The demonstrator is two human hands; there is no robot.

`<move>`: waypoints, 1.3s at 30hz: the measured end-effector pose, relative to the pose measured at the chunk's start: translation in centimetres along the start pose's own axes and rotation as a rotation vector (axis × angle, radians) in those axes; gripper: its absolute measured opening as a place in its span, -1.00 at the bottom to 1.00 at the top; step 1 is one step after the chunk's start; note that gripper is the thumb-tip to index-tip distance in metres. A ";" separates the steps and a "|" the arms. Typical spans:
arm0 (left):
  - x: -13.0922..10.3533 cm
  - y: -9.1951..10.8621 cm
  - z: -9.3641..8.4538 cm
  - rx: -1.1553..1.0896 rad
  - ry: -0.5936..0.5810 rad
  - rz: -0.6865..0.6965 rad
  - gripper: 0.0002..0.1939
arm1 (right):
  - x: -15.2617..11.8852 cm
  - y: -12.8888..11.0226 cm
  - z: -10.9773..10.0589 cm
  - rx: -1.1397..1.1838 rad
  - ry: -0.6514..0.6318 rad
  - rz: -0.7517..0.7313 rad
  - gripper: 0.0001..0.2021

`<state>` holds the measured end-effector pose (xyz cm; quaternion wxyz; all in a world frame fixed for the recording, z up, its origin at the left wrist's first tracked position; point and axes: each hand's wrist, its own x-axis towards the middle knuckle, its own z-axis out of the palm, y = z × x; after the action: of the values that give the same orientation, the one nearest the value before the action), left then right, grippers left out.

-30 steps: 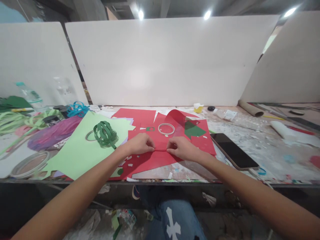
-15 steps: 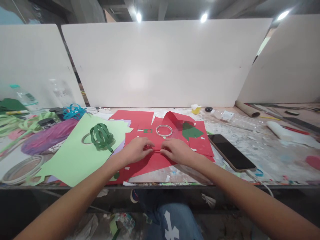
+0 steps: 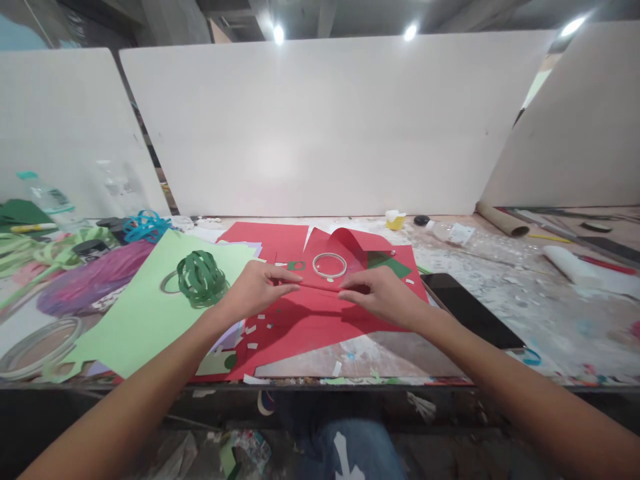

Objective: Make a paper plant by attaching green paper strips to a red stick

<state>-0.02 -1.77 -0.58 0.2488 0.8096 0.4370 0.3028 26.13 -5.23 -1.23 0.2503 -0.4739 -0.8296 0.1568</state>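
Between my two hands stretches a thin rolled strip of red paper (image 3: 320,287), held level just above red paper sheets (image 3: 300,333). The fingers of my left hand (image 3: 263,283) pinch its left end. At the right end, my right hand (image 3: 383,293) grips it between thumb and fingers. Just beyond the strip a white-edged tape ring (image 3: 329,265) lies on the red paper. Beside it are a small green paper piece with a hole (image 3: 296,265) and a larger green paper piece (image 3: 387,263). Small white scraps are scattered near my left hand.
To the left, a light green sheet (image 3: 150,313) carries a bundle of dark green paper strips (image 3: 201,279). A large tape roll (image 3: 40,347) lies near the front edge. On the right are a phone (image 3: 473,310), a plastic bottle (image 3: 485,243) and a cardboard tube (image 3: 503,220). A white panel (image 3: 320,127) stands behind.
My hands have moved apart and lifted slightly off the paper. The rolled red strip now shows between them. The view has shifted slightly.
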 end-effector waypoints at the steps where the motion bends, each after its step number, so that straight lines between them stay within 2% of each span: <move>1: -0.2 0.2 -0.1 -0.042 0.003 -0.034 -0.82 | -0.3 0.1 0.1 -0.037 0.044 -0.026 -0.80; 4: -1.2 0.5 -0.1 -0.246 0.025 -0.141 -0.74 | -1.8 0.5 0.3 -0.116 0.142 -0.103 -0.76; 7: -2.3 0.7 0.3 -0.384 0.044 -0.184 -0.71 | -3.4 0.5 0.3 -0.146 0.169 -0.144 -0.70; 11: -3.4 1.8 1.2 -0.324 0.052 -0.204 -0.74 | -4.5 -0.3 -0.2 -0.137 0.064 -0.052 -0.74; 14: -4.1 3.0 2.1 -0.274 0.064 -0.189 -0.75 | -4.2 -2.2 -0.1 -0.040 -0.013 0.017 -0.76; 17: -5.3 3.3 2.0 -0.271 0.081 -0.163 -0.69 | -3.3 -4.2 0.8 0.031 -0.084 -0.049 -0.72; 20: -7.1 1.2 -0.2 -0.093 0.177 -0.272 -0.56 | -2.6 -5.1 1.4 0.008 -0.039 -0.084 -0.75; 21: -7.7 0.0 -1.2 0.093 0.257 -0.363 -0.53 | -2.4 -5.1 1.5 0.006 0.006 -0.069 -0.76; 22: -8.1 -1.2 -2.3 0.298 0.278 -0.464 -0.50 | -2.3 -4.9 1.5 0.012 0.050 -0.046 -0.78; 24: -8.4 -3.4 -4.2 0.565 0.192 -0.634 -0.40 | -2.0 -4.7 1.4 0.043 0.117 -0.009 -0.78; 26: -7.9 -5.0 -5.1 0.593 0.135 -0.704 -0.37 | -1.9 -4.9 1.3 0.080 0.152 -0.006 -0.78; 29: -6.5 -6.1 -5.1 0.485 0.225 -0.718 -0.47 | -1.9 -5.9 1.1 0.115 0.186 -0.069 -0.74; 33: -5.1 -6.2 -5.0 0.272 0.299 -0.688 -0.59 | -2.1 -6.9 0.5 0.106 0.209 -0.159 -0.67; 36: -4.1 -5.6 -4.8 -0.030 0.340 -0.605 -0.61 | -1.9 -6.7 0.0 0.086 0.212 -0.186 -0.67; 39: -2.1 -3.9 -3.6 -0.352 0.401 -0.484 -0.57 | -0.7 -6.1 -0.3 0.116 0.233 -0.173 -0.71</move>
<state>-5.60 -1.12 -1.28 0.3583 0.5519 0.5972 0.4586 22.28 -8.89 1.83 0.3843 -0.4003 -0.8223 0.1265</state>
